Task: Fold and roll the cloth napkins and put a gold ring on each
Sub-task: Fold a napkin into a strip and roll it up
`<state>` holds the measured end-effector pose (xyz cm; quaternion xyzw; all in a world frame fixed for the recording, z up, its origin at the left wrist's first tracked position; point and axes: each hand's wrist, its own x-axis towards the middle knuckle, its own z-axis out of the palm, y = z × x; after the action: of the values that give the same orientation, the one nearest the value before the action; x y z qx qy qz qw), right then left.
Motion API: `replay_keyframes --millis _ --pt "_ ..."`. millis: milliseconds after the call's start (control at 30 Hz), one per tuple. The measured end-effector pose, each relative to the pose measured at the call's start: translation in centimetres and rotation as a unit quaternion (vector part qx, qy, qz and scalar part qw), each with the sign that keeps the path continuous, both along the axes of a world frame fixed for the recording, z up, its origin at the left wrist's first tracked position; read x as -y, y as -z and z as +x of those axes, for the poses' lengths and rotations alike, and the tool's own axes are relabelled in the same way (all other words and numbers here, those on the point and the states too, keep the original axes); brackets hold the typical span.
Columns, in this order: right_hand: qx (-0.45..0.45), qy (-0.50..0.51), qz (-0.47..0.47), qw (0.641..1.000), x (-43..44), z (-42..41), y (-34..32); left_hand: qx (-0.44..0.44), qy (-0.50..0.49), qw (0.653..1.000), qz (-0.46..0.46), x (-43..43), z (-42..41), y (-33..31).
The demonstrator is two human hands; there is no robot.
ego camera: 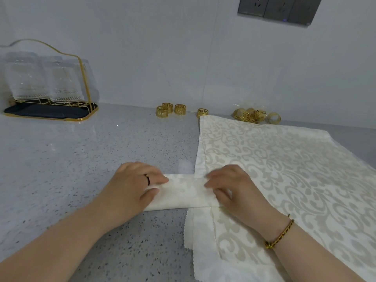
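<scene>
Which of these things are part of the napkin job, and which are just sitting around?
In use: folded napkin held by left hand and right hand; spread napkins; gold rings.
Just lying about: glass rack; wall sockets.

A folded napkin (183, 193) lies at the front of the table (81, 159), its right end on the spread napkins (284, 169). The left hand (132, 186) and right hand (236, 188) hold its ends. Rings (180, 109) line the wall behind; a glass rack (50, 113) stands far left.

The speckled grey surface (81, 159) carries a rack (50, 110) at ten o'clock, rings (173, 109) at twelve, bagged rings (250, 116) at one, spread napkins (274, 159) at three, and a folded napkin (183, 192) at six.
</scene>
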<state>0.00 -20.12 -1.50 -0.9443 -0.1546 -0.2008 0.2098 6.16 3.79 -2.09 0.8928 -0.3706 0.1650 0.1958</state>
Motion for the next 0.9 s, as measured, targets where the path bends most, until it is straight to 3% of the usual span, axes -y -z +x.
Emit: replay_keyframes --millis 33,100,167,267,433,667,767,833,900 --pt "-0.012 -0.021 -0.011 1.000 0.1 -0.1 0.0 0.030 0.020 0.999 0.025 0.0 0.1 0.1" --pt "-0.065 -0.040 0.006 0.997 0.1 -0.5 -0.6 -0.035 0.049 0.997 0.049 0.3 -0.4 -0.7" --pt "-0.101 -0.051 0.012 0.993 0.4 -0.9 -0.9 -0.087 0.026 0.994 0.057 0.3 -0.7 -0.6" --pt "-0.111 -0.032 -0.005 0.993 0.5 -0.7 -0.7 -0.088 -0.004 0.993 0.079 0.5 -0.6 -0.7" --pt "-0.151 0.016 0.079 0.985 0.0 -0.9 -1.2 -0.115 0.003 0.993 0.002 0.3 -0.1 -0.4" --pt "-0.174 0.063 0.181 0.966 -0.9 0.4 -2.3 -0.249 0.008 0.960 -0.125 0.9 0.4 -1.1" --pt "-0.205 0.094 0.180 0.957 -1.3 1.7 -2.6 -0.216 -0.036 0.973 -0.077 1.2 1.2 -1.4" --pt "-0.222 0.119 0.139 0.958 -1.6 2.5 -2.4 -0.127 -0.092 0.986 0.048 1.8 1.5 -1.7" --pt "-0.221 0.133 0.086 0.962 -1.8 2.8 -2.1 -0.046 -0.109 0.988 0.102 2.8 1.2 -2.0"
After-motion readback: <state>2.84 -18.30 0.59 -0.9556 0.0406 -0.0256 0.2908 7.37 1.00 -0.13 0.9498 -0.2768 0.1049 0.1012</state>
